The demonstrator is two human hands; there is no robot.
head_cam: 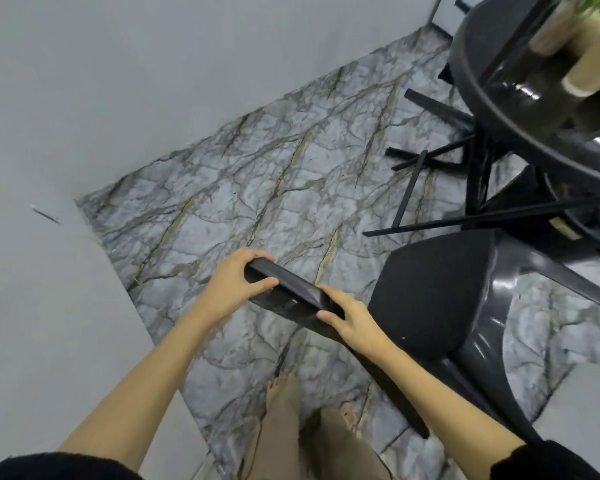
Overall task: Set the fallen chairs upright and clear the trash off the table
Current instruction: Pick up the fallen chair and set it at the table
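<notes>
Both hands, left hand (238, 282) and right hand (349, 318), clamped their fingers (264, 281) around the rigid, glossy backrest top (291, 289) of the chair (430, 299), a likely slippery but sound hold.

Floor (291, 174) — grey marble-pattern tiles with dark and yellowish veins. Walls (136, 64) — plain grey, meeting at a corner on the left. Far right: round black glossy table (492, 109).

Single head camera looks steeply down (wide-angle, close) over the floor (291, 188) and feet.
</notes>
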